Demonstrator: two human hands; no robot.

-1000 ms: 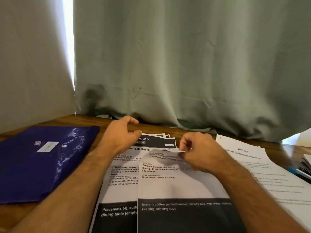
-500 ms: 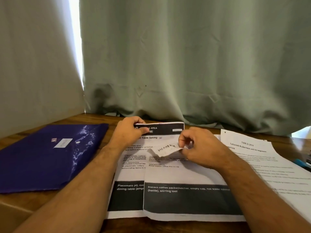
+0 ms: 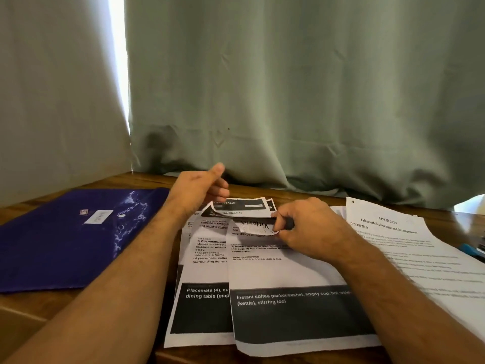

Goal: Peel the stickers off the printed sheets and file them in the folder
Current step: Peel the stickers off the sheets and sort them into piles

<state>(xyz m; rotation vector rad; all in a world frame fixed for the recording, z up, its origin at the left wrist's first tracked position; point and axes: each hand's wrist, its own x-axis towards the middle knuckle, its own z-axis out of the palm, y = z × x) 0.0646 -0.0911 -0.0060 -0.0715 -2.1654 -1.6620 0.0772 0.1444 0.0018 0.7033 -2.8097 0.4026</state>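
Note:
Several printed sheets [image 3: 278,274] with black header and footer bands lie overlapped in front of me on the wooden table [image 3: 301,194]. My right hand [image 3: 309,229] pinches a small white sticker [image 3: 256,226] curled up from the top of the front sheet. My left hand [image 3: 200,189] hovers just above the sheets' far end, fingers loosely spread, thumb raised, holding nothing. Under it the top corner of a sheet [image 3: 210,210] is folded over. A purple folder [image 3: 65,237] with a white label lies flat at the left.
More white printed pages [image 3: 409,248] are stacked at the right, with a blue object [image 3: 469,249] at the right edge. A grey-green curtain [image 3: 288,101] hangs close behind the table's far edge.
My left hand has let go of the sheets' top edge and lifted off. My right hand has drawn the sticker further off the front sheet; sheets behind now show fanned.

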